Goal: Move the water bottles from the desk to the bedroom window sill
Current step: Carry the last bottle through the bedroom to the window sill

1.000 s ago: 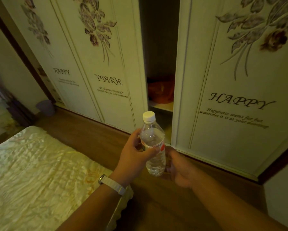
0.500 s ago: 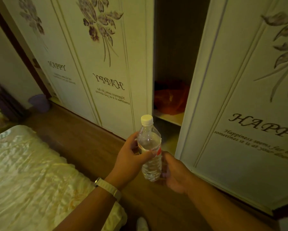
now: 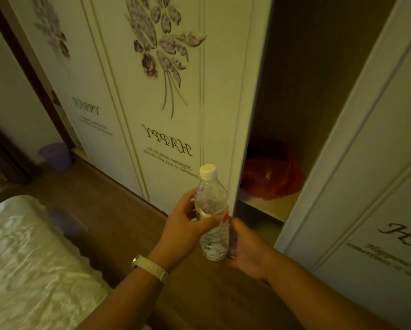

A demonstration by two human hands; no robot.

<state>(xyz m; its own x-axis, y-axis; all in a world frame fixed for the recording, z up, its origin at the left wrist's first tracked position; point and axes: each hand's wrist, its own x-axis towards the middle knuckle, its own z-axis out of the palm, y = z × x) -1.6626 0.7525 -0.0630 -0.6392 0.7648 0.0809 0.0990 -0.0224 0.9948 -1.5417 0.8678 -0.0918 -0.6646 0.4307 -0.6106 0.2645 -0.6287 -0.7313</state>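
Water bottle is held upright in the air, in front of the wardrobe, above the wooden floor. It is a clear plastic bottle with a white cap and a label with some red around its middle. The cap points up and leans only a little to the left.

Left hand grips the bottle at the label. Its thumb lies across the front of the label, and its fingers curl around the far side, so they are closed on the bottle. On the left wrist there is a watch with a pale strap.

Right hand is at the lower part of the bottle, on its right side. The thumb touches the bottle just under the label. The other fingers are hidden behind the bottle, so I cannot tell if they really grip it or only support it.

Behind the bottle stands the sliding wardrobe door, white, with a printed purple flower and the word HAPPY in mirror writing. Its right edge is just beside the bottle. To the right the wardrobe is open, and on a shelf inside lies an orange-red plastic bag. A second white door is at the far right.

The bed with a shiny, wrinkled pale cover fills the lower left corner. A small purple bin stands on the floor at the left, close to the wardrobe.
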